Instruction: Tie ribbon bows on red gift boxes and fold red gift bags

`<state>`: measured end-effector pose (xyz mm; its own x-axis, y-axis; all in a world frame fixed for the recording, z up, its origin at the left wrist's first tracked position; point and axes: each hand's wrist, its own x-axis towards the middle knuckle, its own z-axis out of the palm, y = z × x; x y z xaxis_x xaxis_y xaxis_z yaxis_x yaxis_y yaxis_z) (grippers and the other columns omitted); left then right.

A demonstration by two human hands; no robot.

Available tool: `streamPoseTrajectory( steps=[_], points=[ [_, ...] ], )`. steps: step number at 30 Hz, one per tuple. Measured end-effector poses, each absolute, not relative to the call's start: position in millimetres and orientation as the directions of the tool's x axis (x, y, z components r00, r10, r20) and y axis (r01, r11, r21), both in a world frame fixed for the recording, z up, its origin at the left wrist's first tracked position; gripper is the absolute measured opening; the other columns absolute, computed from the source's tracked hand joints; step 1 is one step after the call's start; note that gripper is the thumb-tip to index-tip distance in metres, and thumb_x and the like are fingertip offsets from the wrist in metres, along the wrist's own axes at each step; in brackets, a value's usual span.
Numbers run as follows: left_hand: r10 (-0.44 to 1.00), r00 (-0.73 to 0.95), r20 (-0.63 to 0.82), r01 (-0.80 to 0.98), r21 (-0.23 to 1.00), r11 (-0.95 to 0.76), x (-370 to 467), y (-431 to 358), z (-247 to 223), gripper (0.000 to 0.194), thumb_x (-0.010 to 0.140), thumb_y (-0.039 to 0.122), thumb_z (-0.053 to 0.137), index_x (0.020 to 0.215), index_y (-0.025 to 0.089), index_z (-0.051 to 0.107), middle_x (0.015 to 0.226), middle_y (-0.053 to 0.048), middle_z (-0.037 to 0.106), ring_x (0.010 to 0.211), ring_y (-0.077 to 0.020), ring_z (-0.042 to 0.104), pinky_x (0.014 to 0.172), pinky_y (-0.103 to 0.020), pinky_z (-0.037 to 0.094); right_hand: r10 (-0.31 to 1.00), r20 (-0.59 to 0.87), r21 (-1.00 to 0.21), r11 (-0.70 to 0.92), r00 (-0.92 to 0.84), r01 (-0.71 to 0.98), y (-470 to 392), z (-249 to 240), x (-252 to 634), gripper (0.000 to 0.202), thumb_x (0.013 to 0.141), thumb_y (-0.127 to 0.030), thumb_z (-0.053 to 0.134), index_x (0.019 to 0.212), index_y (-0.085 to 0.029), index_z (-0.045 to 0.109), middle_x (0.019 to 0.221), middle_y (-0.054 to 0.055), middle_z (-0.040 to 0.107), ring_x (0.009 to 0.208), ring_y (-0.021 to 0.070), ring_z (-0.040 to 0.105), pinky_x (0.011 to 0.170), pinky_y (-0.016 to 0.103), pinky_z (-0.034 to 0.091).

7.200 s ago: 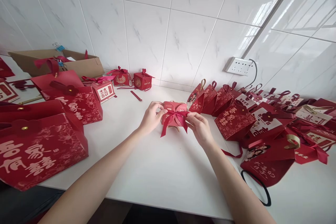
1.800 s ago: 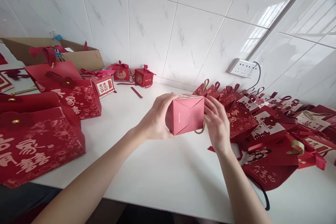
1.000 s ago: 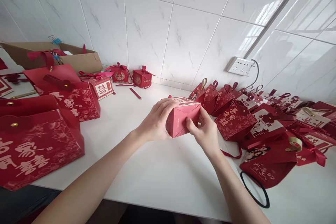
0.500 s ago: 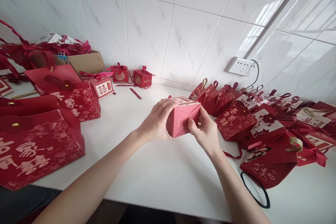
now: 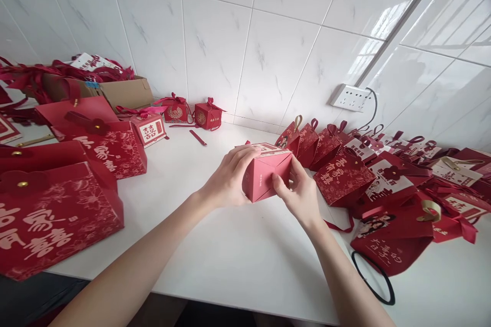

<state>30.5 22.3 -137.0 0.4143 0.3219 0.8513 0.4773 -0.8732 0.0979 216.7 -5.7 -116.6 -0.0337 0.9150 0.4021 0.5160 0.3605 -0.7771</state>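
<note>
Between my hands is a small red paper gift box (image 5: 264, 176), tilted so that its folded bottom flaps face me. It has a cream printed panel on its upper side. My left hand (image 5: 232, 176) is wrapped around the box's left side, fingers over the top edge. On the other side my right hand (image 5: 298, 189) grips it, with the thumb pressed on the folded bottom and the fingers behind the right edge. The box's far side is hidden from me. Below it lies the white table (image 5: 230, 255).
Large red gift boxes (image 5: 57, 214) stand at the left, and rows of red boxes (image 5: 341, 176) fill the right. A cardboard carton (image 5: 125, 93) with ribbons, two small boxes (image 5: 208, 115) and a loose strap (image 5: 198, 137) lie behind. A black ring (image 5: 390, 291) and a power strip (image 5: 351, 98) are at right.
My right thumb has shifted very slightly left on the box's bottom. Both hands keep their hold on the box. A ribbon raised at the far left has dropped down.
</note>
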Motion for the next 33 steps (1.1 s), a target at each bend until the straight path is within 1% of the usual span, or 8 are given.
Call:
streamPoseTrajectory(
  steps=[6,11,13,15,17,19,22,33],
  points=[
    [0.310,0.414,0.856,0.464,0.094,-0.881,31,22,-137,0.097,0.066,0.028,0.074,0.142,0.022,0.015,0.130,-0.018,0.045,0.124,-0.0351,0.043,0.100,-0.053,0.044,0.917,0.398,-0.798,0.353,-0.013,0.488,-5,-117,216,0.055,0.080,-0.043,0.056,0.127,-0.016,0.051,0.100,0.009,0.068,0.079,0.0217,0.062,0.054,0.028,0.050],
    [0.289,0.385,0.877,0.469,0.084,-0.879,31,22,-136,0.095,0.066,0.028,0.075,0.142,0.019,0.018,0.129,-0.018,0.046,0.124,-0.0337,0.044,0.100,-0.051,0.045,0.873,0.486,-0.736,0.433,-0.040,0.519,-4,-121,218,0.057,0.083,-0.035,0.055,0.135,-0.018,0.042,0.109,0.011,0.066,0.089,0.0238,0.065,0.060,0.032,0.055],
    [0.281,0.357,0.891,0.489,0.078,-0.869,31,23,-135,0.094,0.066,0.028,0.075,0.141,0.018,0.020,0.128,-0.018,0.047,0.125,-0.0329,0.044,0.101,-0.050,0.045,0.771,0.637,-0.637,0.543,-0.024,0.547,-4,-121,217,0.057,0.082,-0.032,0.058,0.135,-0.018,0.041,0.120,0.014,0.060,0.105,0.0266,0.061,0.071,0.037,0.057],
    [0.261,0.324,0.909,0.519,0.060,-0.853,31,24,-134,0.093,0.066,0.028,0.075,0.141,0.016,0.022,0.127,-0.018,0.048,0.124,-0.0329,0.044,0.102,-0.050,0.045,0.568,0.823,-0.429,0.646,-0.022,0.631,-4,-121,215,0.044,0.080,-0.026,0.063,0.122,-0.020,0.049,0.121,0.015,0.056,0.115,0.0272,0.055,0.083,0.042,0.055],
    [0.229,0.301,0.926,0.552,0.027,-0.834,30,25,-133,0.091,0.067,0.029,0.075,0.140,0.016,0.023,0.126,-0.018,0.048,0.124,-0.0330,0.045,0.102,-0.050,0.044,0.381,0.922,-0.225,0.673,-0.070,0.705,-6,-121,212,0.024,0.080,-0.018,0.065,0.102,-0.022,0.057,0.113,0.012,0.056,0.108,0.0244,0.057,0.083,0.042,0.055],
    [0.204,0.299,0.932,0.578,-0.007,-0.816,30,25,-133,0.089,0.068,0.030,0.074,0.140,0.017,0.023,0.126,-0.018,0.049,0.124,-0.0330,0.045,0.101,-0.050,0.044,0.321,0.941,-0.149,0.680,-0.109,0.718,-6,-120,210,0.015,0.081,-0.012,0.064,0.089,-0.023,0.058,0.102,0.008,0.055,0.090,0.0188,0.061,0.073,0.036,0.056],
    [0.185,0.318,0.930,0.607,-0.049,-0.794,29,25,-133,0.086,0.070,0.031,0.073,0.140,0.016,0.024,0.124,-0.017,0.051,0.124,-0.0331,0.045,0.100,-0.049,0.045,0.336,0.933,-0.156,0.697,-0.127,0.699,-7,-121,207,0.016,0.080,-0.008,0.064,0.085,-0.022,0.058,0.093,0.005,0.054,0.078,0.0147,0.060,0.064,0.031,0.056],
    [0.093,0.388,0.917,0.656,-0.204,-0.727,29,26,-133,0.070,0.074,0.028,0.068,0.134,0.013,0.034,0.116,-0.017,0.059,0.118,-0.0316,0.049,0.093,-0.047,0.047,0.332,0.936,-0.158,0.691,-0.115,0.705,-7,-121,206,0.016,0.078,-0.007,0.065,0.081,-0.022,0.059,0.085,0.003,0.057,0.073,0.0139,0.060,0.064,0.030,0.054]
  ],
)
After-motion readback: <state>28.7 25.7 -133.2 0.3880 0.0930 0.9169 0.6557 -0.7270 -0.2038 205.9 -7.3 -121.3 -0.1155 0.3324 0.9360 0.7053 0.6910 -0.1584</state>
